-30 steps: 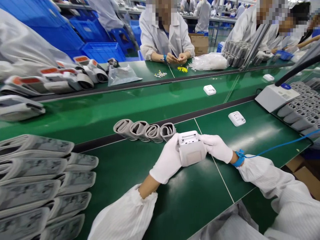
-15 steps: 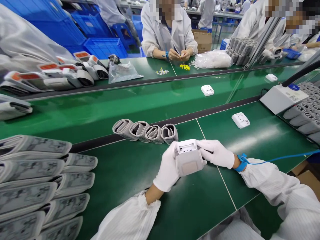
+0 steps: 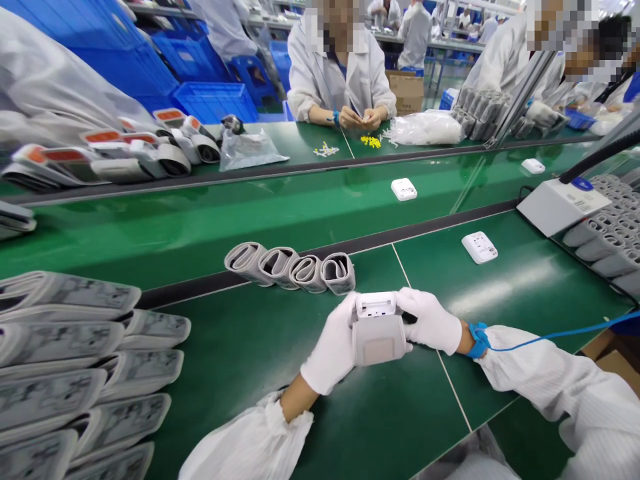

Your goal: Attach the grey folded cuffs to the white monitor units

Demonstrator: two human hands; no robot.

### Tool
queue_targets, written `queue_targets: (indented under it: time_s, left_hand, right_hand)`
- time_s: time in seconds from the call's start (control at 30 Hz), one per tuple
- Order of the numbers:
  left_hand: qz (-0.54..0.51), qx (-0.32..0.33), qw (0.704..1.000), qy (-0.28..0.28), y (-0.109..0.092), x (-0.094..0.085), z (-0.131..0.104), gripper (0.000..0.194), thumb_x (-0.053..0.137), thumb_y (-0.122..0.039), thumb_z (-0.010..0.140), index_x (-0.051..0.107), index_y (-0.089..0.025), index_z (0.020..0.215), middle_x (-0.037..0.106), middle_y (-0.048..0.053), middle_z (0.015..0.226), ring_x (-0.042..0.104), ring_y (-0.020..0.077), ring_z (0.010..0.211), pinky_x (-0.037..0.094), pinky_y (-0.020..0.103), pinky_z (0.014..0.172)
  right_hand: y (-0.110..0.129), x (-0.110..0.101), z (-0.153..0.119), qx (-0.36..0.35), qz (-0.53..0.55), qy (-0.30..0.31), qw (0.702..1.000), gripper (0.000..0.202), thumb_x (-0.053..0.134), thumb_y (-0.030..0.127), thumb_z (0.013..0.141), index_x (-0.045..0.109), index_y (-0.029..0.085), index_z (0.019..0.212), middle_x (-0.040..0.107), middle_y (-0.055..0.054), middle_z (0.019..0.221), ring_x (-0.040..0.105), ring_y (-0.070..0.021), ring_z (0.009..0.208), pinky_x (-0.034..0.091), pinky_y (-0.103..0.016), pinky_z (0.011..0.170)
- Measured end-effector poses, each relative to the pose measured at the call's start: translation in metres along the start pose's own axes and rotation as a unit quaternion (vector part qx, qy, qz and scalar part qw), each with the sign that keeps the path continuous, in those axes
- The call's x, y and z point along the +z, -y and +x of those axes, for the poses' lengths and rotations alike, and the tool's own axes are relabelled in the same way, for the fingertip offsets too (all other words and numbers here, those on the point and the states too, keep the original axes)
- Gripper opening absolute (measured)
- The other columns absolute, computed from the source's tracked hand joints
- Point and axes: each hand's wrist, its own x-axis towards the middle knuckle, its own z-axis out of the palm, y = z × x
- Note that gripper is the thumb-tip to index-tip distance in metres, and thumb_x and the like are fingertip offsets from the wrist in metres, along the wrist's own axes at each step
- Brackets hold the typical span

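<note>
Between my hands is a wrist blood pressure monitor: a white plastic housing (image 3: 376,305) with a rolled grey cuff (image 3: 380,341) below it. My left hand (image 3: 332,347), in a white glove, is closed around its left side. The gloved right hand (image 3: 433,321) grips the right side, thumb near the housing and fingertips by the cuff's edge. Some fingers are hidden behind the unit. Just beyond it, several rolled grey cuffs (image 3: 309,272) stand in a row. A separate white housing (image 3: 480,247) lies on the green table to the right.
Stacked grey cuffs (image 3: 55,360) fill the left side. A green conveyor belt (image 3: 210,223) crosses ahead, carrying a white housing (image 3: 404,189). At right stand a grey-white box (image 3: 563,203) and more cuffs (image 3: 617,227). A blue cord (image 3: 555,339) runs from my right wrist. A co-worker (image 3: 343,73) sits opposite.
Both hands and the held monitor sit slightly lower in view, the monitor's housing tilted a little differently. White housings on the belt have shifted left. My grip stays on the monitor.
</note>
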Motion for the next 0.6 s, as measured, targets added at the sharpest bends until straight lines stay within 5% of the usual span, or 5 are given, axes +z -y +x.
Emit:
queue_targets:
  time_s: [0.17, 0.27, 0.43, 0.5, 0.6]
  left_hand:
    - [-0.216, -0.123, 0.968, -0.017, 0.002, 0.013, 0.006, 0.046, 0.064, -0.062, 0.083, 0.05, -0.022, 0.065, 0.061, 0.001, 0.064, 0.056, 0.0186, 0.065, 0.053, 0.034, 0.066]
    - [-0.252, -0.12, 0.959, -0.044, 0.001, 0.019, 0.007, 0.046, 0.065, -0.061, 0.082, 0.055, -0.021, 0.064, 0.066, 0.004, 0.065, 0.06, 0.0204, 0.064, 0.056, 0.036, 0.067]
    - [-0.138, 0.036, 0.98, -0.139, 0.003, 0.017, -0.003, 0.021, 0.072, -0.036, 0.08, 0.07, -0.02, 0.093, 0.078, 0.006, 0.092, 0.07, 0.0255, 0.086, 0.058, 0.038, 0.08]
    - [-0.036, 0.115, 0.979, -0.164, 0.01, 0.012, -0.006, 0.03, 0.067, -0.023, 0.082, 0.069, -0.022, 0.112, 0.078, 0.008, 0.109, 0.072, 0.0271, 0.1, 0.058, 0.04, 0.092]
    - [0.078, 0.224, 0.958, -0.161, 0.026, 0.009, -0.006, 0.052, 0.052, -0.013, 0.087, 0.06, -0.023, 0.137, 0.068, 0.011, 0.137, 0.065, 0.0277, 0.126, 0.049, 0.044, 0.113]
  right_hand:
    - [0.009, 0.009, -0.003, 0.042, 0.004, -0.033, 0.999, 0.016, 0.074, 0.025, 0.078, 0.071, 0.021, 0.093, 0.057, 0.001, 0.076, 0.053, -0.0154, 0.068, 0.042, -0.026, 0.062]
    - [0.003, 0.011, 0.0, 0.056, 0.004, -0.046, 0.997, 0.013, 0.072, 0.024, 0.076, 0.073, 0.02, 0.089, 0.058, 0.0, 0.073, 0.054, -0.0162, 0.066, 0.044, -0.028, 0.062]
    - [-0.001, -0.003, 0.02, 0.129, 0.124, -0.063, 0.982, 0.029, 0.06, 0.036, 0.091, 0.076, 0.021, 0.11, 0.076, -0.009, 0.102, 0.071, -0.027, 0.089, 0.059, -0.039, 0.077]
    - [0.011, -0.01, 0.025, 0.166, 0.165, -0.052, 0.971, 0.044, 0.053, 0.041, 0.097, 0.067, 0.022, 0.134, 0.073, -0.012, 0.123, 0.073, -0.0273, 0.092, 0.062, -0.04, 0.076]
    - [0.037, -0.015, 0.029, 0.148, 0.069, -0.008, 0.986, 0.079, 0.072, 0.038, 0.082, 0.046, 0.024, 0.155, 0.068, -0.013, 0.133, 0.073, -0.0288, 0.095, 0.063, -0.042, 0.077]
